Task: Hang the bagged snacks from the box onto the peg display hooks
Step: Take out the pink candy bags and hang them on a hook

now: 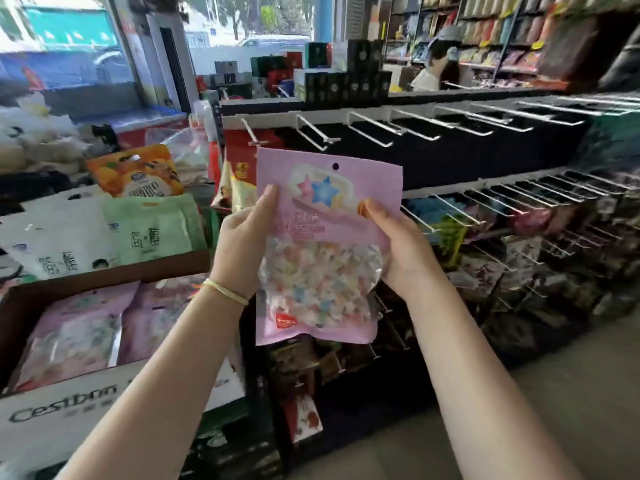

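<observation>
Cardboard box [104,386] sits low left, bare hooks [318,133] just above and behind the upright pink bag [325,244], pinched at its sides by left hand [242,244] and right hand [401,244], hole [335,166] topmost.

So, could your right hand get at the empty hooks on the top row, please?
Probably yes: the top-row hooks stand bare and unobstructed, but the right hand is gripping the pink bag together with the left hand.
</observation>
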A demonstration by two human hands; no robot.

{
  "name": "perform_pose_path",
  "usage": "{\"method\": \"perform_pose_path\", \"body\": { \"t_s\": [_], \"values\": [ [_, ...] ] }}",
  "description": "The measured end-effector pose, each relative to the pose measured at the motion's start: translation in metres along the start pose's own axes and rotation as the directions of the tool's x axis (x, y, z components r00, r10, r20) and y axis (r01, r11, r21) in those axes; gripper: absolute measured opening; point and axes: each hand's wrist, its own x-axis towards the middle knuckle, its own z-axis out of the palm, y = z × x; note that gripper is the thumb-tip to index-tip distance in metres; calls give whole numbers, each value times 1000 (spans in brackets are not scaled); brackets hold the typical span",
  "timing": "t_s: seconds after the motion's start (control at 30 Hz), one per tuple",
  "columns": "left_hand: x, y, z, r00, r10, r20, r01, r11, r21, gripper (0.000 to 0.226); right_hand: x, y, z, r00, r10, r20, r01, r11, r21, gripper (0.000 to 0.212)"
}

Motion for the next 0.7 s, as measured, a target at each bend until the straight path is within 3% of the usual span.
{"method": "perform_pose_path", "body": {
  "t_s": [0.17,0.27,0.5,0.7],
  "values": [
    [0,-19,133,996,-83,46,82,996,22,41,6,-64,-120,986,6,-167,-10,1000,-26,33],
    [4,-41,200,988,-140,71,144,988,-54,32,13,-90,-184,971,30,-238,-40,998,-40,32],
    [51,-112,338,973,-222,69,224,974,-20,33,67,-133,-312,935,-7,-354,-45,989,-138,15],
    [121,-178,458,953,-239,188,259,962,-91,35,150,-158,-414,916,-50,-397,-51,970,-239,39]
  ]
}}
